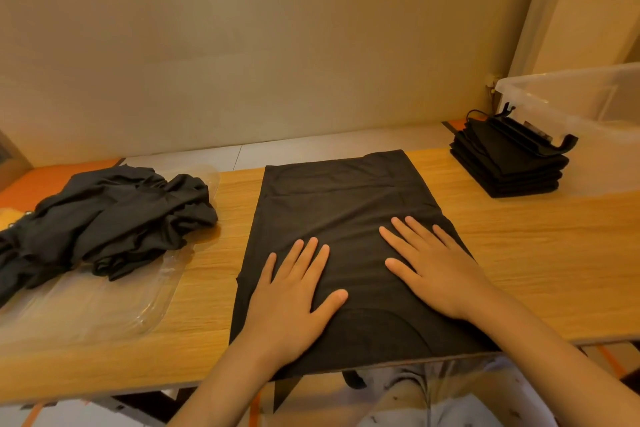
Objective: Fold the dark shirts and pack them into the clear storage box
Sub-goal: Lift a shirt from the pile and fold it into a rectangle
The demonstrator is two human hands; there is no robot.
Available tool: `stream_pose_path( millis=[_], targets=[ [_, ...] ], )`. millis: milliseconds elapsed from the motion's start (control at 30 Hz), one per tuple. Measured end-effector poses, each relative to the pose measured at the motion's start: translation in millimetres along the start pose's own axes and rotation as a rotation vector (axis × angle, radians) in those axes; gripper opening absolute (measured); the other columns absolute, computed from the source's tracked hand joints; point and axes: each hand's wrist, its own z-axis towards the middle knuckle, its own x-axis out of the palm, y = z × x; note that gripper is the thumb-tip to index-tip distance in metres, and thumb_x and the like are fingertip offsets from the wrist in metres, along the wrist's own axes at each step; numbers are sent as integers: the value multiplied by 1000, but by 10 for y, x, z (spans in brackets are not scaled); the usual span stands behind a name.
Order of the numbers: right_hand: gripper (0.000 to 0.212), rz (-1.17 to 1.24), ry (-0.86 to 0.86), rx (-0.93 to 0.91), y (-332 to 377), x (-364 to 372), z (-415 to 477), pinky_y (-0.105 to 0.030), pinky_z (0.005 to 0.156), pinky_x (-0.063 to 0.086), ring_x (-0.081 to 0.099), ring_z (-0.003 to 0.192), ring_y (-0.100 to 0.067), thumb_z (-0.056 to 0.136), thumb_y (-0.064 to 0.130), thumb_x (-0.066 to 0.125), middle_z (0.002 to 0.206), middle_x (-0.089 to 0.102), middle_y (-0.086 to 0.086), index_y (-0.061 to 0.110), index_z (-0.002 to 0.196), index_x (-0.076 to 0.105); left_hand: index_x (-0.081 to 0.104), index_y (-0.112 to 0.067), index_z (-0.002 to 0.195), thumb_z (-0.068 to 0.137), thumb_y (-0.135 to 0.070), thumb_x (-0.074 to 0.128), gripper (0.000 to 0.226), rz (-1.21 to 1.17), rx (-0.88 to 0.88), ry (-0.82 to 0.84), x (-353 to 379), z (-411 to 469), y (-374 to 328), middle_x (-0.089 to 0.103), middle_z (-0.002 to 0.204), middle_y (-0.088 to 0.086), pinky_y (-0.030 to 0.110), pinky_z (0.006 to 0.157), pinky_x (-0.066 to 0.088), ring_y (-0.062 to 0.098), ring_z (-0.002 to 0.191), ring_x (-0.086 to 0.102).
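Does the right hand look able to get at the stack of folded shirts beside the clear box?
Probably yes. The right hand lies flat on the spread shirt, and only bare wooden table lies between it and the stack of folded shirts.

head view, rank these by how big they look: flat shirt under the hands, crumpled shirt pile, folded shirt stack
1. flat shirt, largest
2. crumpled shirt pile, partly cut off at the left edge
3. folded shirt stack, smallest, though it is farther from the camera
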Motion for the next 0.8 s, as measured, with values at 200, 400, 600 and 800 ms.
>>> stream_pose_path(
  millis=[200, 400, 600, 800],
  targets=[
    [93, -7, -10, 34, 41, 59, -257, -33, 116, -10, -22, 140, -4, 57, 76, -34, 159, -14, 12, 41, 142, -18, -19, -40, 146, 65, -84, -12, 93, -25, 48, 27, -3, -195, -71, -26, 155, -18, 39, 120, -12, 1, 140, -28],
    [58, 108, -111, 71, 41, -194, -113, -36, 119, -8, -14, 146, -7, 100, 50, 22, 161, -4, 12, 37, 152, 1, -5, -38, 152, 86, -73, 15, 77, -167, 71, -57, -349, 107, 94, -14, 157, -20, 32, 118, -11, -1, 143, -19],
    [55, 75, -7, 172, -91, -61, 656, -42, 120, -3, -9, 148, -19, 103, 47, 15, 162, -3, 2, 30, 154, 6, -2, -27, 154, 98, -58, 22, 68, 10, -17, 102, -227, 956, 352, -10, 162, -3, 39, 120, -3, 13, 148, -11],
    [55, 36, 19, 180, -234, -48, 1071, -41, 119, -3, -8, 148, -18, 103, 48, 12, 162, -4, 1, 30, 154, 4, 1, -29, 154, 97, -60, 20, 67, 8, -32, 26, -167, 1287, 487, -6, 162, -5, 37, 120, -2, 11, 148, -8]
  ],
)
